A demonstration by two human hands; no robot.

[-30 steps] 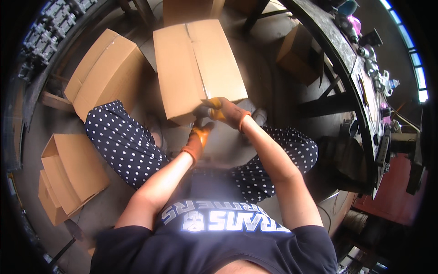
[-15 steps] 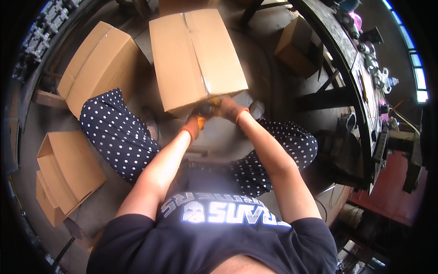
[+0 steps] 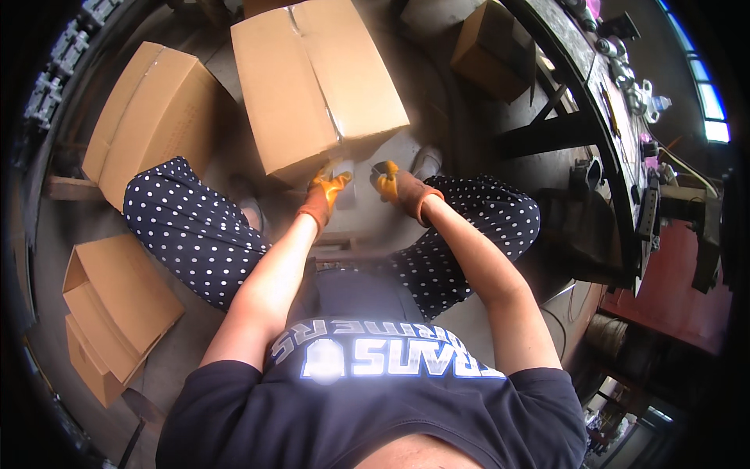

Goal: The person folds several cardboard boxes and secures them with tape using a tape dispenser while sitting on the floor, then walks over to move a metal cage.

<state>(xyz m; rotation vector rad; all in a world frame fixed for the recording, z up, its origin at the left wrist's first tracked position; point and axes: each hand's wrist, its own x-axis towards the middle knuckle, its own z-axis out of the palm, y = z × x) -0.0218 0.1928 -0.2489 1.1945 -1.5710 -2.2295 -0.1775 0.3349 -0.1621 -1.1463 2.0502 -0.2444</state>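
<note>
A large brown cardboard box (image 3: pixel 320 78) stands in front of me, its top flaps closed along a taped seam. Both of my hands wear orange and yellow work gloves and are apart from each other at its near side. My left hand (image 3: pixel 325 192) is closed just below the box's near edge, with a pale, see-through strip (image 3: pixel 342 167) at its fingertips; what the strip is stays unclear. To its right, my right hand (image 3: pixel 400 189) is closed too, fingers curled round something small and greyish that I cannot make out.
Another closed cardboard box (image 3: pixel 148 117) leans at the left beyond my knee. An open carton (image 3: pixel 125 301) lies near my left side. Farther right sits a box (image 3: pixel 492 55) beside a dark-framed workbench (image 3: pixel 617 148) carrying bottles and tools. My knees are spread either side.
My hands were together at the box's near edge and have drawn apart, the right one moving rightward. The whole view has shifted slightly, so the boxes appear farther left.
</note>
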